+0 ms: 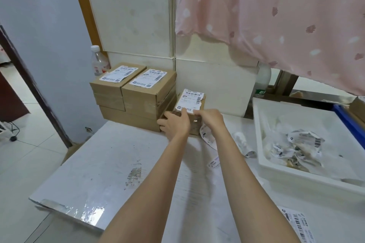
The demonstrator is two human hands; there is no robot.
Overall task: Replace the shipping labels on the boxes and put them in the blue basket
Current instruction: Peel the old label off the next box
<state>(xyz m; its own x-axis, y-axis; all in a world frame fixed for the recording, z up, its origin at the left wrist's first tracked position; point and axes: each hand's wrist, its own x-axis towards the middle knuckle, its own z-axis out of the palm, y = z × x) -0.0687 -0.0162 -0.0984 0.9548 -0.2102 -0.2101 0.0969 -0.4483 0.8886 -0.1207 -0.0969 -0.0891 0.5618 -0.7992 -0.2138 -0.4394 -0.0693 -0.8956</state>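
Observation:
A small cardboard box point(194, 124) stands at the far side of the white table, with a torn shipping label point(190, 99) on its top. My left hand point(174, 123) grips the box's near left corner, fingers curled over the edge. My right hand point(209, 118) grips its near right edge, fingertips at the label's torn rim. Left of it, a stack of brown boxes point(134, 94) carries two labelled boxes on top. The blue basket point(350, 124) shows only as a blue edge at the far right.
A white foam tray point(262, 165) on the right holds crumpled peeled labels point(296, 148). Loose label sheets point(207, 137) and backing strips lie on the table, one label sheet point(298, 223) at the near right. A plastic bottle point(98, 61) stands behind the stack. A pink curtain hangs above.

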